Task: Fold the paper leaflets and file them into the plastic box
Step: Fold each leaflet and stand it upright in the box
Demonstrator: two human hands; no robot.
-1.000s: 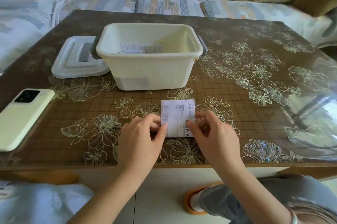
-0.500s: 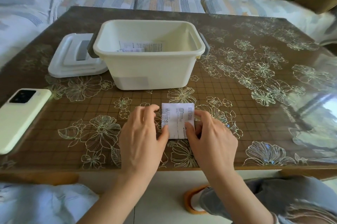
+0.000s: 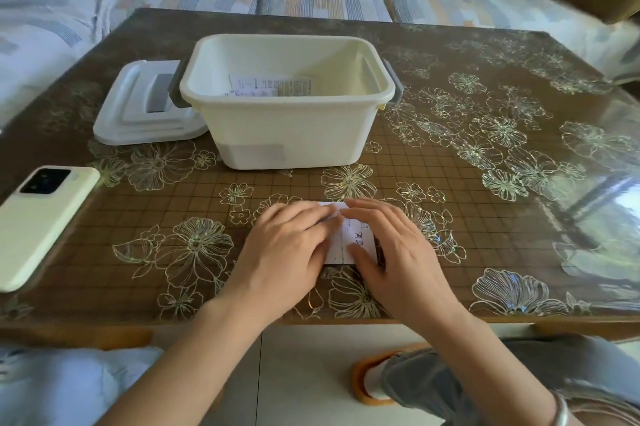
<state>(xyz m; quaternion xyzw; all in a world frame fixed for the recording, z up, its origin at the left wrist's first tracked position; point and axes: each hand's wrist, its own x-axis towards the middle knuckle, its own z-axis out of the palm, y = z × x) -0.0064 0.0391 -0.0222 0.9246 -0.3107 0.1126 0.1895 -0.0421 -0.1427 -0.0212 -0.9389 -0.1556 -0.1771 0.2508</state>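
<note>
Change vs a second ago: both hands were nipping the near edge of the small white printed paper leaflet [image 3: 358, 241]. Now they lie flat on top of it, fingertips meeting at its far edge. I read this as pressing a fold down, so next is filing it.

Left hand [image 3: 289, 247]: fingers straight, close together, palm down over the leaflet's left part. Right hand [image 3: 393, 252]: fingers straight, slightly spread, thumb on the near right corner. Neither pinches.

Leaflet sits lower centre of frame, flat on the brown flower-patterned table [image 3: 450, 190], just below the open cream plastic box [image 3: 294, 134], not touching it. White folded leaflets [image 3: 270, 86] already lie inside the box.

Orientation: edges square to the table's near edge. Left edge is hidden, so I can't call the long axis.
</note>
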